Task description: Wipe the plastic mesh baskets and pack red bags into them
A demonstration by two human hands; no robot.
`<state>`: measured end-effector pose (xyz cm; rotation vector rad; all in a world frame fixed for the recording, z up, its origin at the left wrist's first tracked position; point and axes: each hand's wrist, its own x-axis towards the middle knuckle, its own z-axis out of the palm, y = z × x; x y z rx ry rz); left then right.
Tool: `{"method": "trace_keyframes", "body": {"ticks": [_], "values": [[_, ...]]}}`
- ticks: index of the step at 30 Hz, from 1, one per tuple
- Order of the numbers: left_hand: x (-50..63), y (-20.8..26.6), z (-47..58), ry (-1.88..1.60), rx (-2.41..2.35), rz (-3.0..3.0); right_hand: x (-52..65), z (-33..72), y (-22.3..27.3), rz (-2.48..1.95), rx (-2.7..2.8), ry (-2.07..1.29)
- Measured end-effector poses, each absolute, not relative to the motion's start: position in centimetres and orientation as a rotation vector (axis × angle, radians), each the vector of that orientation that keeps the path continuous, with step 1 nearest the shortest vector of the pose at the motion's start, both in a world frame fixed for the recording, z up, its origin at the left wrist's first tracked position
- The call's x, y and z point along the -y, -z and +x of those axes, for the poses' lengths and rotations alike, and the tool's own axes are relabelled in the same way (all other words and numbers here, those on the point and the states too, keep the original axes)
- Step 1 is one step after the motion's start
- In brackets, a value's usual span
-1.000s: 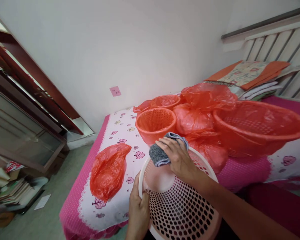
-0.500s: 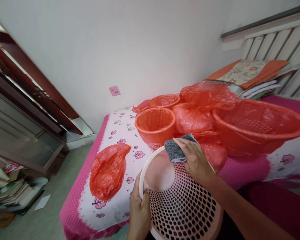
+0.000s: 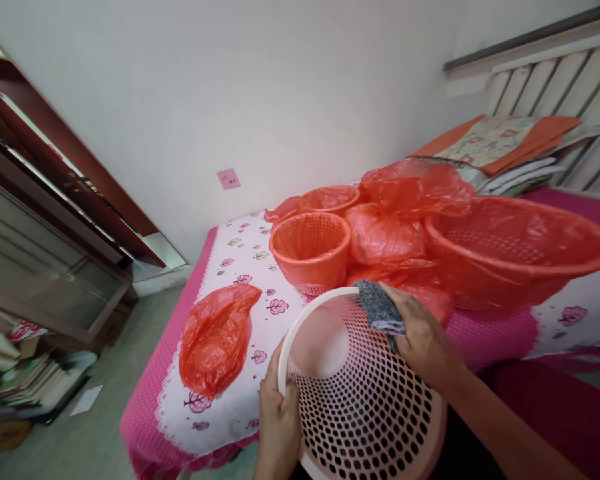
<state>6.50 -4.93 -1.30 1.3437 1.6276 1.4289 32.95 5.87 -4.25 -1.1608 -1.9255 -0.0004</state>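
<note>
A pale pink perforated plastic basket is tilted with its mouth toward me, low in the view. My left hand grips its rim on the left side, thumb inside and fingers outside. Folded over the upper right of the rim is a grey cloth. My right hand clasps that cloth against the rim, its fingers on the outer side. Just beyond stands a small orange perforated basket with a red bag lining it.
A crumpled red plastic bag lies on the tree-patterned bedspread. Behind the hands are a bulging red bag and a large bag-lined orange basket. Folded bedding sits by the radiator. Books are stacked on the floor at left.
My right hand and the grey cloth have slid rightward and slightly down along the basket's rim. My left hand keeps its grip in the same place.
</note>
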Motion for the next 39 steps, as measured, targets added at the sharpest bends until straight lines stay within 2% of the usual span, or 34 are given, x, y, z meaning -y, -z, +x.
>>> {"method": "trace_keyframes", "body": {"ticks": [39], "values": [[5.2, 2.5, 4.9, -1.373, -1.644, 1.418, 0.2, 37.1, 11.2, -1.402, 1.741, -0.215]]}}
